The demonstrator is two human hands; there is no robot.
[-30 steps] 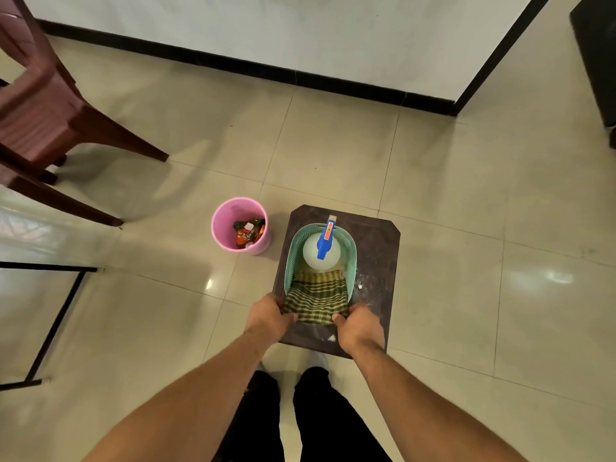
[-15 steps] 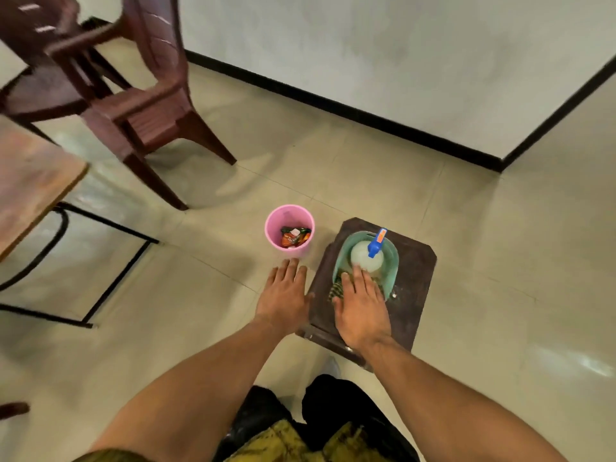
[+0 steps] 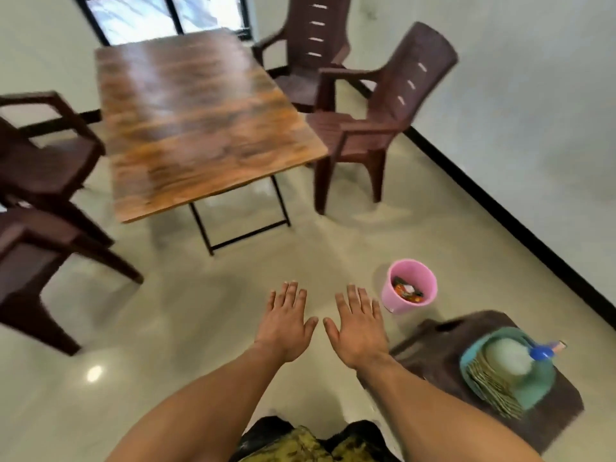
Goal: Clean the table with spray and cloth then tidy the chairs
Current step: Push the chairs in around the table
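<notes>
A wooden table [image 3: 196,105] on black legs stands ahead to the left, with brown plastic chairs around it: two on its right [image 3: 373,128] [image 3: 310,61] and two on its left [image 3: 43,155] [image 3: 30,261]. At lower right a green basket [image 3: 533,385] sits on a dark stool [image 3: 443,361]; in it are a white spray bottle with a blue nozzle [image 3: 510,356] and a checked green cloth [image 3: 490,385]. My left hand [image 3: 286,323] and my right hand [image 3: 358,328] hover flat, fingers spread, over the floor, holding nothing.
A pink bin [image 3: 408,290] with wrappers inside stands on the tiled floor just right of my right hand. A white wall with a black skirting runs along the right. A window is behind the table.
My view swung up and left from the stool to the table and chairs. Both hands left the cloth and basket and now hover spread over the floor, left of the stool.
</notes>
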